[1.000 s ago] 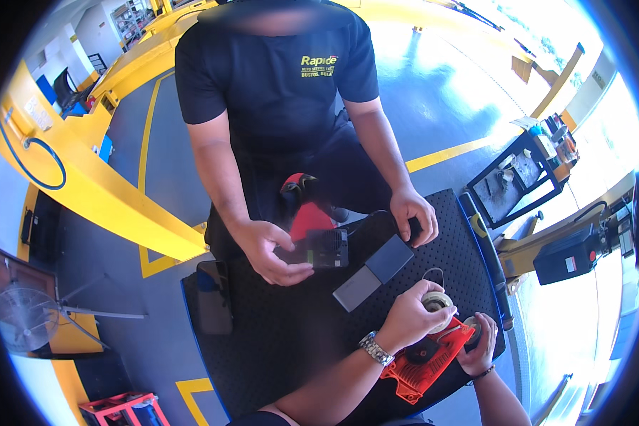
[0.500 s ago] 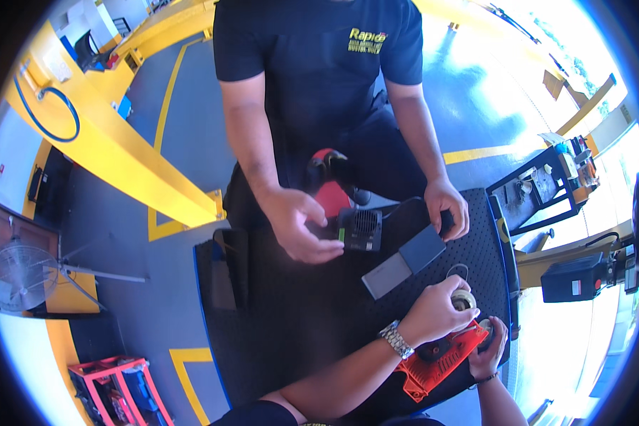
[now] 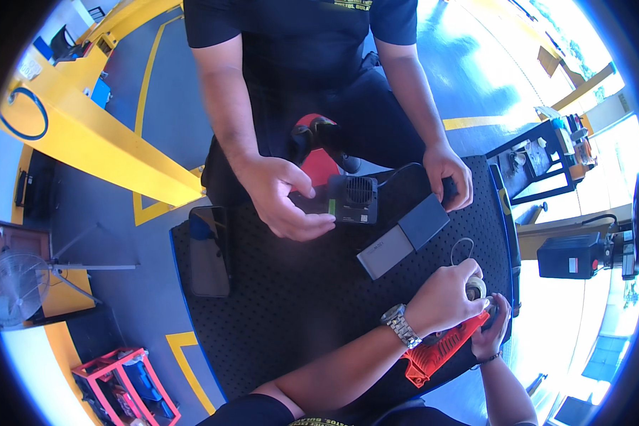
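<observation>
The left hand [image 3: 444, 298] grips a pale reel [image 3: 478, 285]; the right hand [image 3: 491, 341] (dark bracelet [image 3: 488, 360] behind it) grips the orange housing [image 3: 446, 349], just below the left.

Orange housing [image 3: 444, 350]: ribbed plastic; watch [image 3: 403, 328]: shiny metal; phone [image 3: 209, 259]: glossy; mat [image 3: 284, 305]: matt, dimpled

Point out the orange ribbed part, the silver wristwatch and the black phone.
Orange ribbed part [image 3: 445, 349]: head view, on its ribbed face.
Silver wristwatch [image 3: 403, 327]: head view, on its metal band.
Black phone [image 3: 209, 254]: head view, on its glossy face.
</observation>
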`<state>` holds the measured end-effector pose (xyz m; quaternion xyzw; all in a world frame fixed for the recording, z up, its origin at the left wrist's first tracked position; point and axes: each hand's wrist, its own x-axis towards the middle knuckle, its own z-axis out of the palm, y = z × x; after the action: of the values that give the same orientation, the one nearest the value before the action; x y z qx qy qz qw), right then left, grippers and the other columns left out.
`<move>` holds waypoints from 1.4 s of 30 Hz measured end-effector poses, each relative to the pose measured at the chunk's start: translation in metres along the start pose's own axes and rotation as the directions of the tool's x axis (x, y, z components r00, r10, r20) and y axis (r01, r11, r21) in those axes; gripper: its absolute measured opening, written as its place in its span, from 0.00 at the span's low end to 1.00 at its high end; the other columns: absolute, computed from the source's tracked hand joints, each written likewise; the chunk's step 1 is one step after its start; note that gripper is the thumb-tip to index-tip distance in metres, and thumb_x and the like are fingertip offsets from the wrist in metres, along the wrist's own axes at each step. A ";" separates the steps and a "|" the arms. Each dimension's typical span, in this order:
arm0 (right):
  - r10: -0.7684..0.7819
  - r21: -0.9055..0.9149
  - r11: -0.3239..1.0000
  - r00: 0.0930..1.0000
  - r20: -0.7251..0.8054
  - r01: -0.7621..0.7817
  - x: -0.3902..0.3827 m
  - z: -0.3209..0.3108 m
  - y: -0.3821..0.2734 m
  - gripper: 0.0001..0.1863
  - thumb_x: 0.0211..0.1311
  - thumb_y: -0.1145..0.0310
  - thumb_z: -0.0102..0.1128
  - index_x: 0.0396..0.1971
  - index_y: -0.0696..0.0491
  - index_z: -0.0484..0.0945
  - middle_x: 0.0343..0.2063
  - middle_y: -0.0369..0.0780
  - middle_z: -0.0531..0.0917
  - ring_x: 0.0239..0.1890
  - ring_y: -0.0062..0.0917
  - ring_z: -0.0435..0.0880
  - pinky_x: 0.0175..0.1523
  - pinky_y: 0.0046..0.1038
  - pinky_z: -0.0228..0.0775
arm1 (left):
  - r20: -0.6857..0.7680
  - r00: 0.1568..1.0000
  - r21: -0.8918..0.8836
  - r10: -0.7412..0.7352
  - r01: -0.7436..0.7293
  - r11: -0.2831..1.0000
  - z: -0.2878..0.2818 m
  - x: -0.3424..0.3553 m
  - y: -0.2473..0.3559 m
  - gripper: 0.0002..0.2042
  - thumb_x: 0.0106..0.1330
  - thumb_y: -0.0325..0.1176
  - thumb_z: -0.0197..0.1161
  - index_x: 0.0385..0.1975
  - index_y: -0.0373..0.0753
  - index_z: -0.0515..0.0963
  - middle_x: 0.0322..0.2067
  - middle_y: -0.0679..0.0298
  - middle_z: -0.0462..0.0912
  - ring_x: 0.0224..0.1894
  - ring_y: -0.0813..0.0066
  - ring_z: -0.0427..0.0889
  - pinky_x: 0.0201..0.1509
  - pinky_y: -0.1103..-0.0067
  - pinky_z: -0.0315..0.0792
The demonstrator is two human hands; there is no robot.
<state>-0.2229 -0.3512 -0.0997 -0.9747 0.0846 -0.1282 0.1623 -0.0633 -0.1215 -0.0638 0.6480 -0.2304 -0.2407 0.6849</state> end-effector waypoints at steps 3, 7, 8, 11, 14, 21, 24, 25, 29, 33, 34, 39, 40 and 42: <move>0.016 -0.015 1.000 1.000 0.018 -0.016 0.001 0.000 -0.003 0.38 0.46 0.57 0.71 0.58 0.56 0.67 0.52 0.48 0.74 0.55 0.43 0.73 0.60 0.42 0.63 | 0.009 1.000 0.016 -0.020 0.020 1.000 -0.001 -0.001 0.002 0.20 0.54 0.38 0.73 0.41 0.33 0.76 0.29 0.51 0.84 0.32 0.56 0.87 0.38 0.71 0.80; 0.032 -0.021 0.999 0.999 0.002 -0.032 -0.002 0.001 -0.002 0.38 0.46 0.57 0.71 0.58 0.56 0.67 0.52 0.49 0.73 0.55 0.44 0.72 0.61 0.41 0.63 | 0.011 1.000 0.031 -0.015 0.014 0.999 0.001 -0.001 0.000 0.19 0.54 0.37 0.73 0.40 0.34 0.75 0.27 0.52 0.84 0.31 0.55 0.87 0.37 0.71 0.80; 0.030 -0.021 0.999 0.999 0.019 -0.029 -0.003 -0.001 -0.002 0.38 0.48 0.57 0.71 0.58 0.56 0.67 0.53 0.49 0.73 0.55 0.44 0.73 0.61 0.42 0.63 | 0.013 1.000 0.038 -0.007 0.007 0.999 0.001 0.000 0.000 0.19 0.54 0.37 0.73 0.40 0.34 0.75 0.27 0.52 0.84 0.31 0.55 0.87 0.37 0.71 0.80; -0.035 -0.015 0.999 0.999 -0.009 0.035 -0.002 0.001 0.004 0.37 0.51 0.55 0.69 0.58 0.57 0.67 0.53 0.50 0.73 0.56 0.45 0.73 0.61 0.43 0.63 | -0.025 0.998 0.029 0.057 -0.056 0.998 0.002 0.000 -0.002 0.19 0.54 0.37 0.73 0.40 0.33 0.75 0.27 0.51 0.84 0.31 0.55 0.87 0.37 0.71 0.80; 0.050 0.064 0.997 0.999 -0.008 -0.049 -0.004 0.002 0.004 0.35 0.56 0.55 0.65 0.60 0.57 0.66 0.56 0.51 0.72 0.58 0.44 0.72 0.62 0.41 0.63 | -0.059 0.998 0.017 -0.014 0.015 1.000 0.001 0.000 0.001 0.19 0.53 0.37 0.74 0.39 0.34 0.76 0.29 0.52 0.85 0.32 0.59 0.88 0.39 0.72 0.80; 0.026 0.113 0.994 0.987 -0.160 -0.008 -0.007 -0.002 0.012 0.34 0.64 0.54 0.59 0.62 0.58 0.62 0.57 0.50 0.70 0.59 0.43 0.72 0.64 0.39 0.62 | -0.051 0.997 -0.039 -0.050 0.048 0.998 0.008 0.004 0.007 0.16 0.53 0.33 0.74 0.38 0.34 0.78 0.31 0.61 0.84 0.33 0.78 0.84 0.40 0.79 0.78; 0.093 0.294 0.955 0.982 -0.163 -0.041 -0.010 0.004 0.020 0.34 0.65 0.56 0.57 0.64 0.59 0.59 0.58 0.50 0.70 0.60 0.42 0.71 0.64 0.39 0.61 | 0.043 0.995 -0.135 -0.087 0.092 0.987 0.008 0.006 -0.001 0.16 0.55 0.28 0.73 0.41 0.33 0.76 0.32 0.64 0.83 0.34 0.84 0.82 0.40 0.83 0.77; 0.119 0.345 0.937 0.981 -0.156 -0.059 -0.011 0.004 0.017 0.34 0.66 0.56 0.56 0.65 0.59 0.58 0.58 0.50 0.69 0.60 0.42 0.71 0.64 0.39 0.61 | 0.071 0.992 -0.167 -0.108 0.118 0.979 0.008 0.006 0.003 0.17 0.55 0.28 0.73 0.41 0.33 0.76 0.32 0.64 0.83 0.34 0.84 0.82 0.40 0.83 0.77; 0.123 0.325 0.943 0.984 -0.130 -0.075 -0.011 -0.003 0.018 0.33 0.67 0.60 0.54 0.66 0.58 0.56 0.59 0.51 0.68 0.61 0.44 0.70 0.65 0.39 0.60 | 0.143 0.980 -0.219 -0.137 0.166 0.962 0.005 -0.001 0.016 0.17 0.56 0.28 0.72 0.43 0.34 0.76 0.34 0.65 0.82 0.34 0.85 0.80 0.40 0.84 0.77; 0.120 0.289 0.955 0.982 -0.148 -0.073 -0.009 -0.006 0.012 0.33 0.68 0.60 0.55 0.66 0.58 0.56 0.60 0.52 0.68 0.62 0.45 0.70 0.66 0.38 0.60 | 0.118 0.986 -0.407 -0.118 0.157 0.900 -0.011 -0.003 0.023 0.17 0.58 0.28 0.70 0.46 0.34 0.75 0.33 0.66 0.80 0.31 0.84 0.79 0.36 0.86 0.76; 0.125 0.301 0.951 0.980 -0.156 -0.073 -0.010 -0.006 0.012 0.33 0.67 0.60 0.55 0.66 0.58 0.56 0.60 0.52 0.68 0.62 0.45 0.70 0.66 0.38 0.60 | 0.097 0.990 -0.480 -0.107 0.140 0.866 -0.017 -0.003 0.022 0.17 0.58 0.29 0.69 0.47 0.34 0.75 0.33 0.65 0.80 0.31 0.82 0.79 0.35 0.85 0.76; 0.152 0.278 0.955 0.977 -0.152 -0.105 -0.002 -0.009 0.004 0.38 0.60 0.59 0.64 0.66 0.55 0.58 0.59 0.51 0.68 0.62 0.45 0.71 0.66 0.39 0.62 | -0.011 0.998 -0.650 -0.057 0.036 0.759 -0.047 -0.004 0.012 0.18 0.63 0.35 0.64 0.50 0.35 0.72 0.35 0.62 0.80 0.32 0.76 0.80 0.35 0.83 0.76; 0.183 0.275 0.951 0.973 -0.140 -0.139 -0.003 -0.007 0.006 0.40 0.56 0.58 0.67 0.65 0.53 0.59 0.60 0.48 0.69 0.61 0.44 0.71 0.65 0.40 0.63 | -0.046 0.996 -0.665 -0.074 0.025 0.747 -0.047 -0.003 0.013 0.18 0.64 0.35 0.62 0.51 0.35 0.71 0.36 0.62 0.80 0.32 0.75 0.80 0.35 0.83 0.76; 0.194 0.255 0.954 0.973 -0.121 -0.159 -0.002 -0.008 0.004 0.39 0.55 0.59 0.68 0.65 0.52 0.60 0.60 0.47 0.69 0.61 0.43 0.71 0.65 0.40 0.64 | -0.097 0.992 -0.664 -0.083 -0.003 0.748 -0.048 -0.003 0.014 0.16 0.66 0.35 0.59 0.50 0.36 0.72 0.36 0.63 0.80 0.34 0.75 0.80 0.38 0.82 0.75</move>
<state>-0.2270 -0.3566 -0.0939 -0.9239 0.1668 -0.1932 0.2850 -0.0348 -0.0820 -0.0520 0.3814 -0.0744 -0.2818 0.8773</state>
